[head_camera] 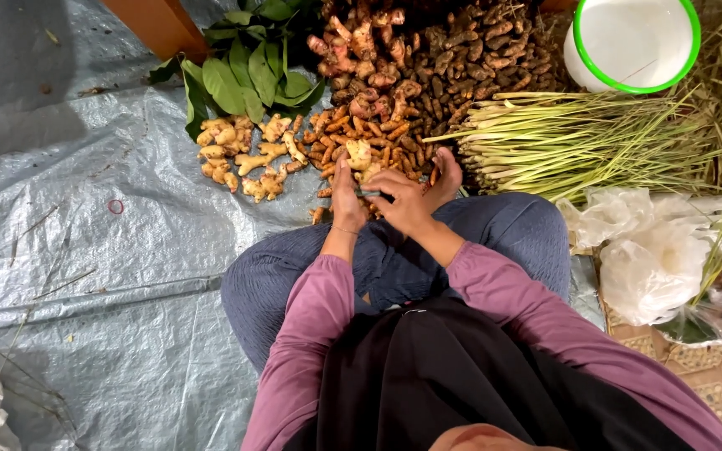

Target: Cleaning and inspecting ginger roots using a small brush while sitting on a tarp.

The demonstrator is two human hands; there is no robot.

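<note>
Seated cross-legged on a grey tarpaulin (pixel 110 276), roots sorted by kind within arm's reach. Left hand (pixel 346 199) lies flat, fingers extended, gripping nothing, beside a pale ginger piece (pixel 359 154) atop the orange turmeric pile (pixel 378 138). Right hand (pixel 407 203) curls loosely; contents cannot be told.

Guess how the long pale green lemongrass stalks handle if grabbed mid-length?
The long pale green lemongrass stalks look thin and long, so probably springy with drooping leafy ends. They lie loose, unbundled, so likely slide apart. Likely light for their length.

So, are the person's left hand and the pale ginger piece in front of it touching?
Touching. The head view shows the left hand with its fingertips laid against the pale ginger piece, no gap visible; the right hand is beside it.
</note>
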